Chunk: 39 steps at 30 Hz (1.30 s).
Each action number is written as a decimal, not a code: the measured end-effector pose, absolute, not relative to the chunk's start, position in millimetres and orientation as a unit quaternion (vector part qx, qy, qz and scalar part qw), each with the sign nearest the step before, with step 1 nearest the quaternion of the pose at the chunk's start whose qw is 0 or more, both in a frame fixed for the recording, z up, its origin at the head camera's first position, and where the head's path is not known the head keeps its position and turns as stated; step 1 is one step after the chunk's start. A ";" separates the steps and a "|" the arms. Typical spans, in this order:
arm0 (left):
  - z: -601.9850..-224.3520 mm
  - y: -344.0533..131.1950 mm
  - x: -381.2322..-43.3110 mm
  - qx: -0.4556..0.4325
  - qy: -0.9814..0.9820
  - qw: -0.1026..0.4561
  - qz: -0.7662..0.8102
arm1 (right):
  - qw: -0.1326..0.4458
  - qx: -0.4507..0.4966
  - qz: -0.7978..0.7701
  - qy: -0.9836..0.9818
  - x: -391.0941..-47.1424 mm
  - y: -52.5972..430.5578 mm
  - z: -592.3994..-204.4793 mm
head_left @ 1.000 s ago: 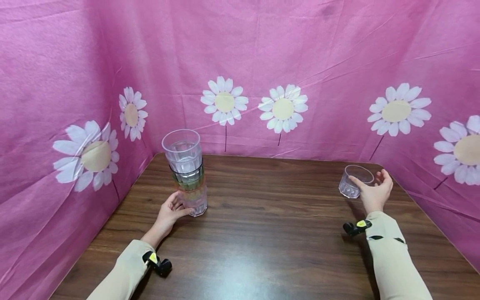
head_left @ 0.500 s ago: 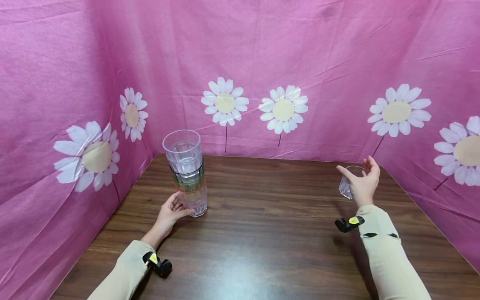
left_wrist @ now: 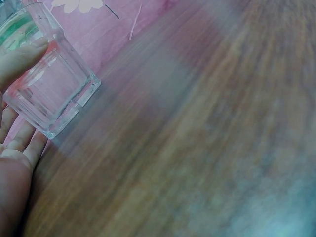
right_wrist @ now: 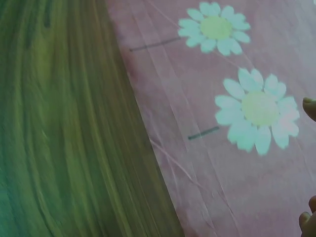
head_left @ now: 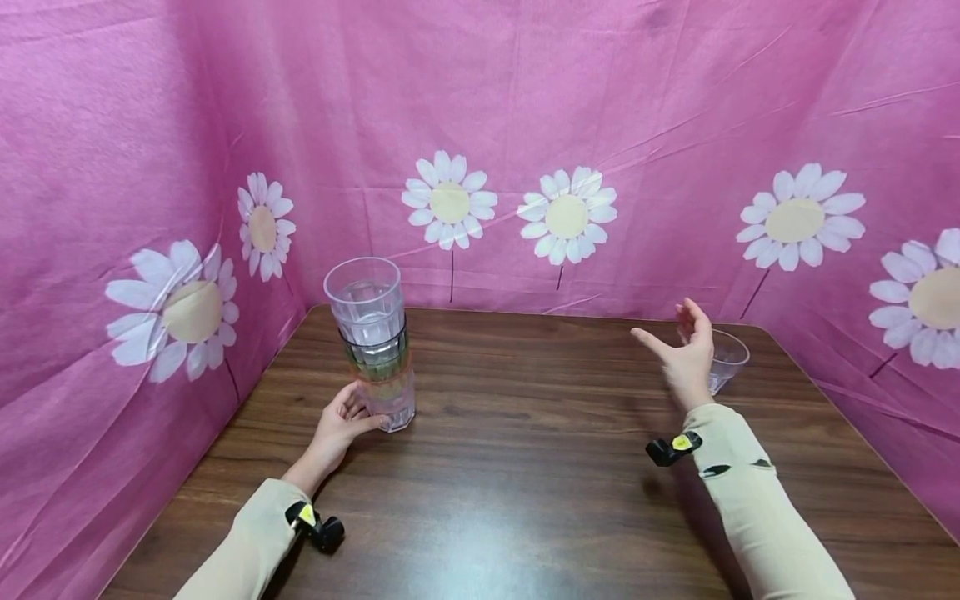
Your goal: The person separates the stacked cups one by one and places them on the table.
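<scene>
At the left of the head view stands a tall stack of nested clear tumblers (head_left: 371, 329), with green and orange tints showing in its middle. My left hand (head_left: 341, 425) grips this stack low down, thumb on the near side and fingers behind. Close up in the left wrist view, the thumb lies across the faceted glass wall (left_wrist: 54, 94). Over at the right, a single short clear glass (head_left: 730, 360) stands upright on the table, partly hidden by my right hand (head_left: 686, 354). That hand is just left of it, thumb and fingers spread, holding nothing.
A brown wood-grain table (head_left: 510, 433) lies under both hands. Pink cloth (head_left: 510, 83) printed with white daisies hangs along its back and sides. Each sleeve cuff carries a small black camera, one by the left wrist (head_left: 326, 533).
My right hand has let go of the short glass and moved left, passing in front of it. The glass stays in place. My left hand keeps its grip on the stack.
</scene>
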State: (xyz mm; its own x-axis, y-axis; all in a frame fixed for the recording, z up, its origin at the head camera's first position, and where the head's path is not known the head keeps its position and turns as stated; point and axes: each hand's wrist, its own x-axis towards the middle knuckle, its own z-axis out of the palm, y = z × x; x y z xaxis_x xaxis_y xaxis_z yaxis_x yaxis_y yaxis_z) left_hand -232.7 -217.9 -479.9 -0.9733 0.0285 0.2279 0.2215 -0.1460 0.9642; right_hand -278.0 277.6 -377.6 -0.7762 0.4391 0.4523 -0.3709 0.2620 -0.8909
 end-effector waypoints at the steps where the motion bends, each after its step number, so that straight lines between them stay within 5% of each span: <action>1: -479.9 -218.0 -232.5 -0.096 -0.650 0.065 -0.751 | 0.329 -0.018 0.608 -0.722 -277.7 274.7 -378.0; 18: -479.7 -218.4 -233.0 -0.095 -0.653 0.060 -0.749 | 0.251 0.054 0.599 -0.758 -244.2 212.3 -358.4; 39: -481.6 -219.0 -233.6 -0.119 -0.635 0.066 -0.761 | 0.188 0.135 0.604 -0.763 -257.4 170.3 -383.1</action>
State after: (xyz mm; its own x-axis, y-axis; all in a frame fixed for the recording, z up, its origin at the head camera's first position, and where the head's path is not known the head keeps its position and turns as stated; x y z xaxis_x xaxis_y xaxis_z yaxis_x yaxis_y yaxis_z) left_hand -233.6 -219.0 -481.6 -0.9632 0.0505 0.2642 0.2508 -0.1854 0.9501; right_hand -257.4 170.3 -383.1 -0.8928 0.0224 0.4499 -0.4328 0.2345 -0.8705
